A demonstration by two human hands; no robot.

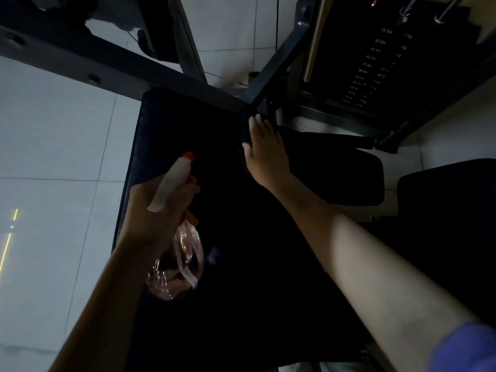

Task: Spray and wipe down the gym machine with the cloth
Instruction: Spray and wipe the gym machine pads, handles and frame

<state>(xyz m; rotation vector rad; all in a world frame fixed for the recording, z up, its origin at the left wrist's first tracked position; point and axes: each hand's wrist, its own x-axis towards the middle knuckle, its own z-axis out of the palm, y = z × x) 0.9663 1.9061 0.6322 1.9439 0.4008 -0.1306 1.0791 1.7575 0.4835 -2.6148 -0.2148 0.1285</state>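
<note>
A black padded seat [188, 124] of the gym machine fills the middle of the view. My left hand [153, 208] grips a clear spray bottle [177, 267] with a white head and red nozzle, held above the seat's left side. My right hand [264, 151] lies flat with straight fingers on a dark cloth [245, 138], pressing it against the seat's far right corner near the frame joint. The cloth is hard to tell from the black padding.
Dark steel frame bars [112, 63] cross the top of the view. A weight stack [375, 65] with printed numbers stands at the upper right. Another black pad [349, 173] and a further seat [451, 189] lie to the right. White floor tiles [53, 146] spread to the left.
</note>
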